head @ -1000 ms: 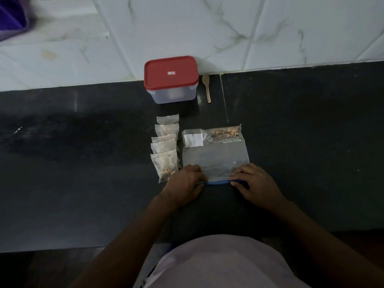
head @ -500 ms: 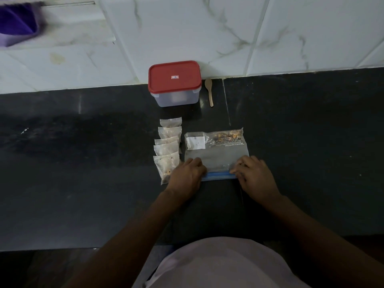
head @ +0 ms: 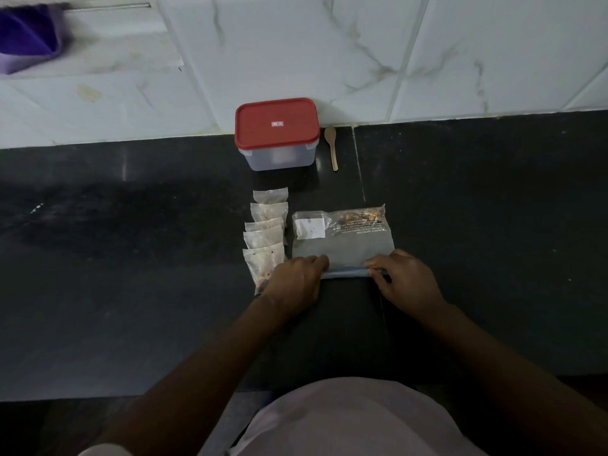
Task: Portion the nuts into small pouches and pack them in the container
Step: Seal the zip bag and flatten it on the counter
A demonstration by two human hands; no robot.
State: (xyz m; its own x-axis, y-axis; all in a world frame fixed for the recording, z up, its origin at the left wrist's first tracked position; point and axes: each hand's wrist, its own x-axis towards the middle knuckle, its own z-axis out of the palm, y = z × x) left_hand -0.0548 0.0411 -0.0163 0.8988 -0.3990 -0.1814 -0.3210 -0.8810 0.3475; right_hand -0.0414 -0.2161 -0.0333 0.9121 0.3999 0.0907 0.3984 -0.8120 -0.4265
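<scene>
Head cam: left hand [head: 296, 278] and right hand [head: 404, 281] both pinch the floppy-looking, probably slick zip bag [head: 348, 248] by its stiffer near edge, best hold imo.

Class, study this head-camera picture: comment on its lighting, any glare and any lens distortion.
Head view: dim, the black counter swallows detail; white wall tiles are brightest; a faint reflection streaks the counter at left; tile joints splay outward, wide-angle distortion; print on the large bag is unreadable.

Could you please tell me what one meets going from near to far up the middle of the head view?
Left hand and right hand side by side → bag → container → wall.
</scene>
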